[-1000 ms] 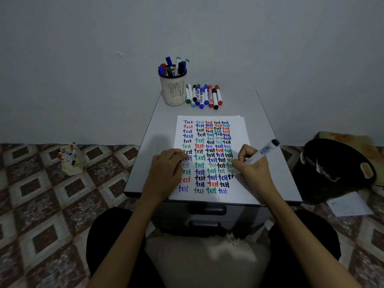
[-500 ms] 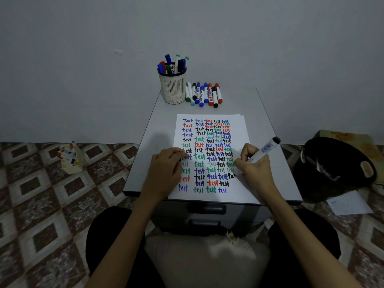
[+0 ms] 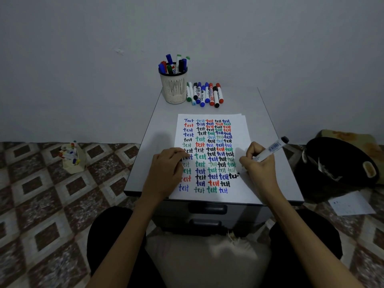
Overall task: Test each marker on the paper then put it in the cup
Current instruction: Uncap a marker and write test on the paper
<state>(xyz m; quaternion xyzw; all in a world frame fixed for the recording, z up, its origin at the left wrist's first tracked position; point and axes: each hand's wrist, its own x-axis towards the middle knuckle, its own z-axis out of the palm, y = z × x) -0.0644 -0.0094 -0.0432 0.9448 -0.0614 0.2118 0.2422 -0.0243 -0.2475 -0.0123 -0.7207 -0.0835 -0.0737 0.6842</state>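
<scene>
A white paper (image 3: pixel 245 132) covered with rows of the word "test" in several colours lies on the small grey table (image 3: pixel 276 163). My right hand (image 3: pixel 259 165) grips a black marker (image 3: pixel 270 149), its tip on the paper at a fresh black "tes". My left hand (image 3: pixel 166 165) presses on the paper's left side with curled fingers. A slotted white cup (image 3: pixel 174 88) holding several markers stands at the table's back. Beside it to the right lies a row of several capped markers (image 3: pixel 205 94).
A black basket (image 3: pixel 340 163) sits on the tiled floor at the right, with a sheet of paper (image 3: pixel 351 204) in front of it. A small box of markers (image 3: pixel 71 156) stands on the floor at the left. Drawers (image 3: pixel 207 210) face me below the tabletop.
My right hand has moved the marker a little to the right across the paper, and new black letters have appeared at the end of the row. My left hand has stayed put.
</scene>
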